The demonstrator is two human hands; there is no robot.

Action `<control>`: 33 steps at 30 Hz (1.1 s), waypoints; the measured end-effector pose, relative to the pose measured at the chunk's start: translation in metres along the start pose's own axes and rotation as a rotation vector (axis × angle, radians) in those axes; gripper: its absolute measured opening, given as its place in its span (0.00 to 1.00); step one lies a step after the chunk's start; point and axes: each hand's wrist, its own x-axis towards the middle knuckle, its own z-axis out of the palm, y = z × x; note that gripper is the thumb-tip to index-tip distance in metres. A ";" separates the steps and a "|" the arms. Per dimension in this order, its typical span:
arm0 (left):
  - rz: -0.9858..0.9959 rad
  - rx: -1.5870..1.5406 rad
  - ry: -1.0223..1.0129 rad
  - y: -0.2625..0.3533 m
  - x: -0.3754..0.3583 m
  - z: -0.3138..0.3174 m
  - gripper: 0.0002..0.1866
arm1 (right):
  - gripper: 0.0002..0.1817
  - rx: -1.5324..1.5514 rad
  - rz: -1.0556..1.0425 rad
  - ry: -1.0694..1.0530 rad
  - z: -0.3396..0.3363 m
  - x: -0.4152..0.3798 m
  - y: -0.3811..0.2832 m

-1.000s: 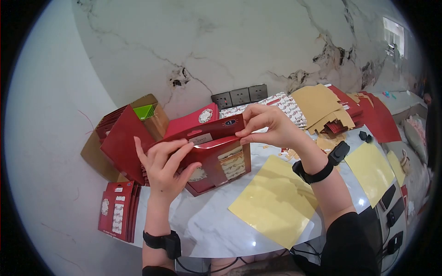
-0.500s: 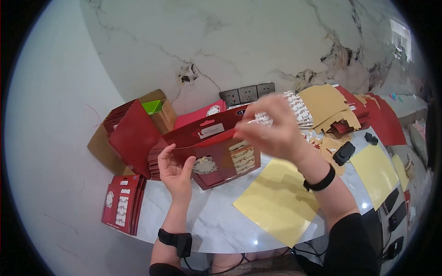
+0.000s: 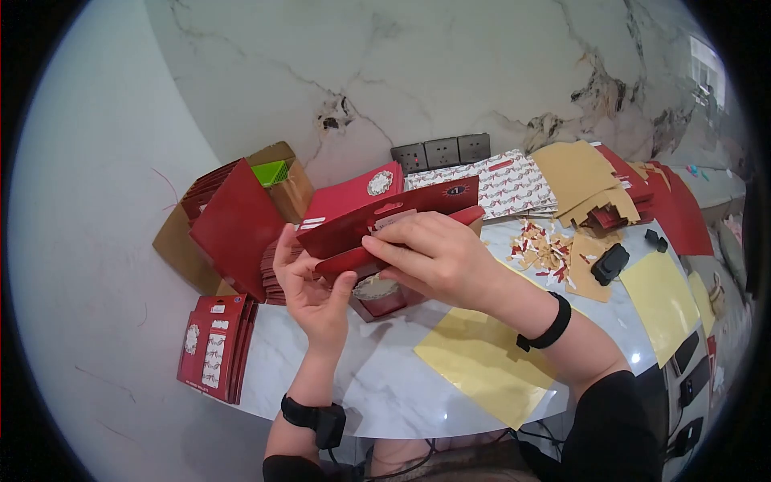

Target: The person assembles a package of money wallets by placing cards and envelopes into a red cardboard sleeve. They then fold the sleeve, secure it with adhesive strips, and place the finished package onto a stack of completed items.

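A red cardboard package (image 3: 418,195) with a hang hole and printed windows stands upright on the table, its top flap raised. My left hand (image 3: 319,301) grips its left end, thumb in front and fingers around the edge, with the index finger raised. Across the front reaches my right hand (image 3: 438,261), its fingertips pinched at the folded top edge near the middle. Much of the package's front is hidden behind this hand and forearm. Below the right forearm lies a yellow sheet (image 3: 474,361).
Finished-looking red packages (image 3: 213,345) are stacked at left, beside a carton (image 3: 181,249) of red cardboard pieces. Behind are patterned paper (image 3: 514,181), brown envelopes (image 3: 570,177) and a socket strip (image 3: 442,153). Paper scraps (image 3: 546,249) and a black device (image 3: 610,263) lie right.
My right hand has come down and left from above the package onto its top edge, fingers now pinched. The package's left end sits deeper in my left hand.
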 end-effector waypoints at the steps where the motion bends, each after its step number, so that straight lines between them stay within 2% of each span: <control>1: -0.015 -0.047 0.036 0.004 0.000 0.004 0.19 | 0.22 0.029 0.029 0.013 0.000 0.001 0.000; 2: -0.016 -0.046 0.038 0.002 0.002 0.002 0.19 | 0.22 0.031 0.030 0.012 -0.001 0.002 -0.001; 5: 0.230 0.290 -0.204 -0.001 0.006 -0.011 0.18 | 0.22 0.035 0.042 0.034 -0.002 0.003 -0.002; 9: 0.164 0.319 -0.177 0.001 0.004 -0.014 0.17 | 0.20 0.016 0.045 0.014 -0.004 0.004 -0.003; 11: 0.068 0.240 -0.102 0.005 0.002 -0.009 0.15 | 0.19 0.000 0.038 0.014 -0.003 0.004 -0.002; 14: 0.134 0.295 -0.166 0.000 0.003 -0.015 0.14 | 0.19 -0.045 -0.018 0.007 -0.003 0.003 0.000; 18: 0.099 0.269 -0.187 0.004 0.004 -0.015 0.10 | 0.18 0.008 0.018 0.007 -0.012 0.009 -0.002; 21: 0.048 0.262 -0.133 -0.001 0.002 -0.017 0.07 | 0.16 0.017 0.047 0.000 -0.020 0.010 0.003; 23: 0.195 0.321 -0.133 -0.008 0.002 -0.021 0.06 | 0.13 -0.006 0.030 -0.018 -0.027 0.011 0.008; 33: 0.151 0.256 -0.085 -0.008 -0.010 -0.012 0.05 | 0.11 0.062 0.033 -0.103 -0.032 0.007 0.021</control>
